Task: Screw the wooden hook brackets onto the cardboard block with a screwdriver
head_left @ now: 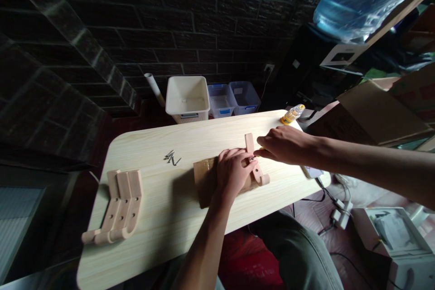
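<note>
A pale wooden hook (249, 141) with a curled end lies over a brown cardboard box (203, 176) on the table. My left hand (234, 168) rests across the box, its fingertips closed on the hook around a small dark screw (252, 158). From the right, my right hand (283, 144) is wrapped around a yellow-handled screwdriver (261, 150), mostly hidden in the fist, pointing at the screw. Several loose dark screws (172, 157) lie left of the box. Three similar wooden hooks (124, 206) sit side by side at the table's left end.
The light wood table (152, 231) has rounded corners. A clear and yellow bottle (292, 114) stands at its far right corner. Beyond the table are a cream bin (187, 95) and two clear plastic bins (234, 96). Cables and a power strip (341, 214) lie at right.
</note>
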